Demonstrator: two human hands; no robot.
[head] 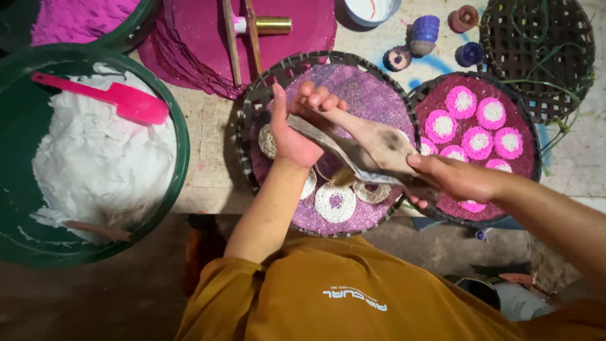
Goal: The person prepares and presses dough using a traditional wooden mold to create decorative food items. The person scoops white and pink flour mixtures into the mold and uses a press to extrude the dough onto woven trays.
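My left hand [297, 129] grips the far end of a worn wooden paddle [372, 142] above a woven round tray [252, 107] lined with purple paste. My right hand [451, 180] holds a flat metal blade [341, 155] laid across the paddle's near side. Under them, white rings with purple centres [334, 202] lie on the purple layer. A second woven tray [423, 95] to the right carries several pink rings with white centres [476, 142] on a magenta layer.
A big green tub [180, 148] of white paste with a pink scoop [120, 98] stands at left. Magenta discs [196, 38] with wooden sticks lie behind. An empty woven basket [536, 50] and small round stamps [423, 31] sit at the far right.
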